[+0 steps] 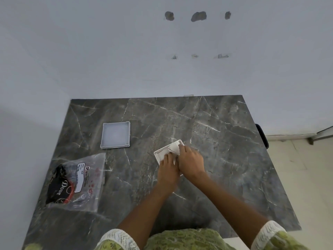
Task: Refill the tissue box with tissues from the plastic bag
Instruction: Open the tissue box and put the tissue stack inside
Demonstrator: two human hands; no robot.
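Packing step under way: both hands down on the white tissue box [159,153], mid-bench [225,134]. Left hand [168,171] flat, fingers spread, pressing the tissues [173,148] in; right hand [191,161] curled over the wad beside it. Lid [115,134] waiting apart, upper left. Plastic bag [75,183] lying near the left edge. Next up, probably: flatten the stack, then fetch the lid.

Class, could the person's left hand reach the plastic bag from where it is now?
Probably yes. The left hand rests on the tissues in the white box, and the plastic bag lies to its left on the marble table, with bare tabletop between them.
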